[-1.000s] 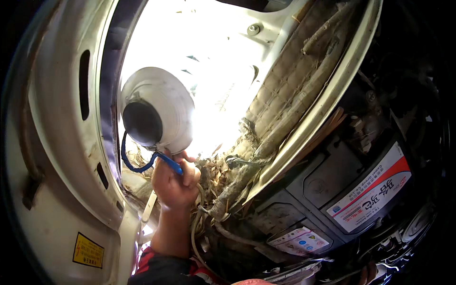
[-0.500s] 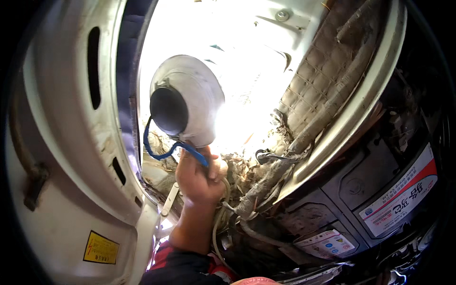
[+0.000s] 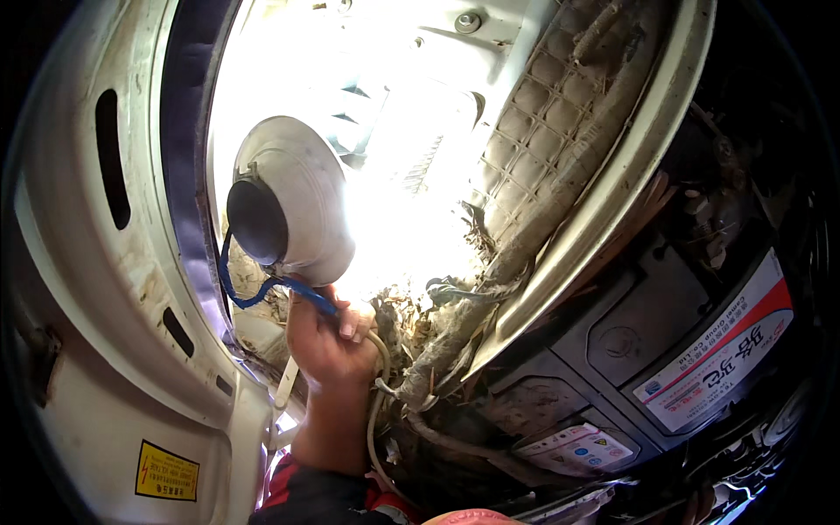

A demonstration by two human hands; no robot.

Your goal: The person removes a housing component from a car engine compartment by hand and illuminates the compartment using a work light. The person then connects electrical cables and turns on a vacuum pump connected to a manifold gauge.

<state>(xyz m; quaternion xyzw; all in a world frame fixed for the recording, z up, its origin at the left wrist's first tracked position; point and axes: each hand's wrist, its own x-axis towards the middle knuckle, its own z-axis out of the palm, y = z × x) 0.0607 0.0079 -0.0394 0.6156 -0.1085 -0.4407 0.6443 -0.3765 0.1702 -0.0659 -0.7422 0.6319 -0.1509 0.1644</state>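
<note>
My left hand (image 3: 332, 346) reaches up from the lower edge, its fingers wrapped round the lower end of a work lamp (image 3: 306, 197). The lamp has a pale bowl-shaped shade and a dark round cap on its back. A blue cord (image 3: 249, 299) loops from beneath the cap to my fingers. Its bright light falls into the opening beyond, washing out much of the detail there. The part of the lamp inside my grip is hidden. Beside my wrist runs a pale cable (image 3: 381, 385). My right hand does not show.
Dry leaf litter (image 3: 407, 319) lies beside a dirty wrapped hose (image 3: 437, 359). A quilted pad (image 3: 534, 105) lines the right side of the opening. Lower right is a dark battery (image 3: 604, 341) with labels. A pale metal panel (image 3: 83, 350) with a yellow warning sticker (image 3: 166, 471) stands left.
The whole view has shifted, so the surroundings, lamp and hand all appear farther left. My left hand keeps its hold on the lamp. More detail now shows in the lit opening.
</note>
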